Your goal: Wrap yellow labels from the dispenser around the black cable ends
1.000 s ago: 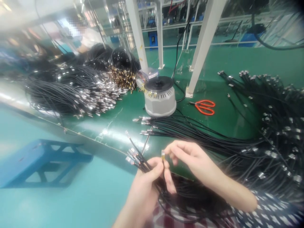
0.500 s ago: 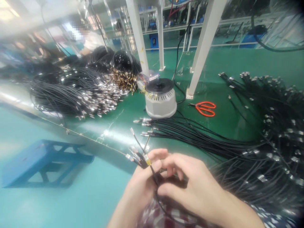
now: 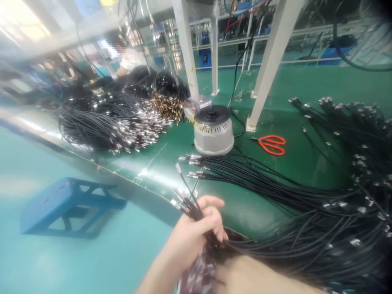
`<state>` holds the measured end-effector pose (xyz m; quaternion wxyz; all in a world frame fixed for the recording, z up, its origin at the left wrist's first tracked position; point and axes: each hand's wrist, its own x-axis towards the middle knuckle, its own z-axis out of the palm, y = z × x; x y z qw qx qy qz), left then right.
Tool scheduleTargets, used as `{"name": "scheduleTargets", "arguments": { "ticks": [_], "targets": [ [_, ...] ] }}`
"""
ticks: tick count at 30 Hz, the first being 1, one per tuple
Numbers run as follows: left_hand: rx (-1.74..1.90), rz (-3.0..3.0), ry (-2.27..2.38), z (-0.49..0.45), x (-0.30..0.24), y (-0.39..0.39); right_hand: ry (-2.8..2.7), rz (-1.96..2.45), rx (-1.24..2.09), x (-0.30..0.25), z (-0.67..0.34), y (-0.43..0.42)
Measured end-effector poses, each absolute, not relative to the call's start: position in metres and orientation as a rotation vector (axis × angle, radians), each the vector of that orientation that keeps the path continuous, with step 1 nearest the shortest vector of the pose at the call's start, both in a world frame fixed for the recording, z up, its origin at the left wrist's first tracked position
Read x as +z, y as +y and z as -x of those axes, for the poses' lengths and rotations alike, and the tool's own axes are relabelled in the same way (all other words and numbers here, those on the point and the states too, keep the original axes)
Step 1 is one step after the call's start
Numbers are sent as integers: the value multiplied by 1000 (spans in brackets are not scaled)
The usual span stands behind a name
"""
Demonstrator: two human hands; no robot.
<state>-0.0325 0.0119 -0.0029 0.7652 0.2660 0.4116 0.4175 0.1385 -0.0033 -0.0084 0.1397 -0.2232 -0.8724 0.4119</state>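
Note:
My left hand (image 3: 200, 228) is closed round a bundle of black cables (image 3: 192, 209), its index finger pointing off to the right. Their silvery connector ends stick up past the thumb, one cable rising above the others. The cables trail rightwards from under that hand. Below it, at the bottom edge, my right hand (image 3: 240, 271) is smeared by motion, and its fingers cannot be made out. Beyond the hands, more black cables (image 3: 251, 173) with metal ends lie in a row on the green bench (image 3: 159, 163).
A grey round device with a black top (image 3: 213, 134) stands behind the row, beside orange-handled scissors (image 3: 272, 145). Cable heaps lie left (image 3: 94, 118) and right (image 3: 367, 171). White posts (image 3: 272, 65) rise from the bench. A blue stool (image 3: 70, 204) stands on the floor; a person (image 3: 130, 59) sits far back.
My right hand has left its place beside the left hand and dropped to the bottom edge. The left hand keeps hold of the bundle. The whole view has shifted slightly.

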Motion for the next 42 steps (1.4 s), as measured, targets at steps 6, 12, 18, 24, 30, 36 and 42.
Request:
{"name": "scheduleTargets", "arguments": {
  "ticks": [6,12,18,24,30,36,42],
  "targets": [
    [1097,-268,714,23,-4,7,-2352,784,1211,32,-144,25],
    [1209,-169,709,12,8,9,-1934,987,1180,26,-120,43],
    [1204,-270,914,15,3,9,-1445,908,1834,24,-118,62],
    [1111,-531,1162,16,-5,9,-1334,990,1816,19,-128,72],
    [1106,-556,1192,15,-6,13,-1358,1030,1880,19,-126,87],
    [1125,-509,1144,12,-11,15,-1161,1150,1460,34,-123,144],
    [1117,-469,1069,14,-20,17,-1051,1172,1626,44,-88,186]
  ]
}}
